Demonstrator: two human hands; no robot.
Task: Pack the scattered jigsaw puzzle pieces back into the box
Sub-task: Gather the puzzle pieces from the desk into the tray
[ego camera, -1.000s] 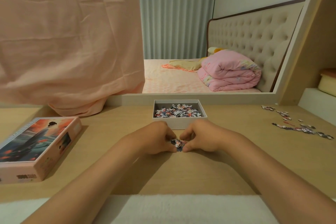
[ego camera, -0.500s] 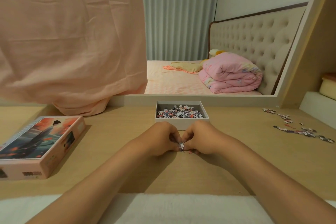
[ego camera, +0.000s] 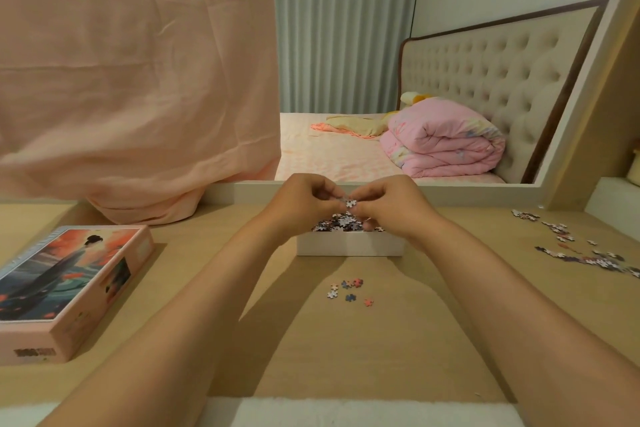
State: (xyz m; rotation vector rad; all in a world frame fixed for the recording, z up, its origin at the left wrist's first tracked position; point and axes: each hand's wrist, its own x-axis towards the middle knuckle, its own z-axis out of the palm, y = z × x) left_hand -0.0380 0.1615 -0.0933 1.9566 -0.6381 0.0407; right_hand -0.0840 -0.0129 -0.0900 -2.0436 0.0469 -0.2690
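Observation:
A white open box (ego camera: 349, 247) stands on the wooden table, with many puzzle pieces inside. My left hand (ego camera: 304, 199) and my right hand (ego camera: 389, 204) are raised together above the box and pinch a small bunch of puzzle pieces (ego camera: 350, 203) between their fingertips. Several loose pieces (ego camera: 348, 289) lie on the table just in front of the box. Another scatter of pieces (ego camera: 575, 246) lies at the far right of the table.
The pink box lid (ego camera: 65, 284) with a picture of a figure lies at the left. A peach cloth (ego camera: 131, 80) hangs behind the table at the left. A mirror frame (ego camera: 381, 189) runs along the table's back edge. A white cloth (ego camera: 346, 412) lies at the near edge.
Both hands have lifted off the table with pieces pinched between them and moved forward to above the box. A few pieces stay on the table where the hands were.

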